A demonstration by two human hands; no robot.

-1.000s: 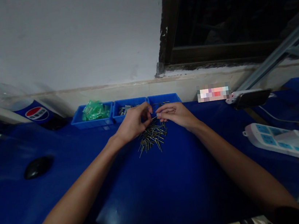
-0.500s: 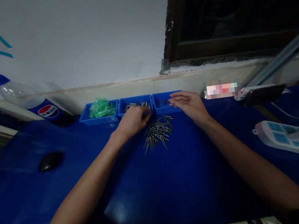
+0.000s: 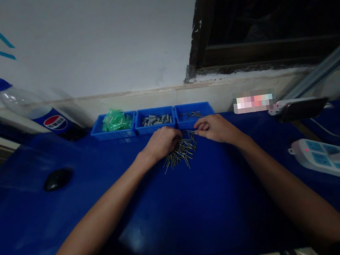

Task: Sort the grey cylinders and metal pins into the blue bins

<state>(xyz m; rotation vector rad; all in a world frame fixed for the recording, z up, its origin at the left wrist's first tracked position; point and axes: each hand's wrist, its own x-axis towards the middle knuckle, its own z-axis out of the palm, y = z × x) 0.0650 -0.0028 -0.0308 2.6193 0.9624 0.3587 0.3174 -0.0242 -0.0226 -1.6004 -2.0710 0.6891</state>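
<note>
A loose pile of thin metal pins (image 3: 179,153), silver and brass-coloured, lies on the blue tabletop. My left hand (image 3: 163,140) bends over the pile's upper left edge, fingers curled down and closed; its fingertips are hidden, so what they hold cannot be seen. At the pile's upper right my right hand (image 3: 217,128) pinches the end of a thin pin (image 3: 191,132) between thumb and finger. Just behind the hands stand a blue bin (image 3: 156,128) of short grey metal sleeves (image 3: 156,120) and another blue bin (image 3: 195,122) with several thin pins.
A third blue bin (image 3: 113,134) on the left holds green plastic packets (image 3: 115,120). A cola bottle (image 3: 53,122) and black mouse (image 3: 58,180) are on the left. On the right are a phone (image 3: 303,109) on a stand and a white power strip (image 3: 327,157).
Both hands have come back from the bins to the pile. The left moved right and down from the middle bin; the right moved down from the right bin, where thin pins now show.
</note>
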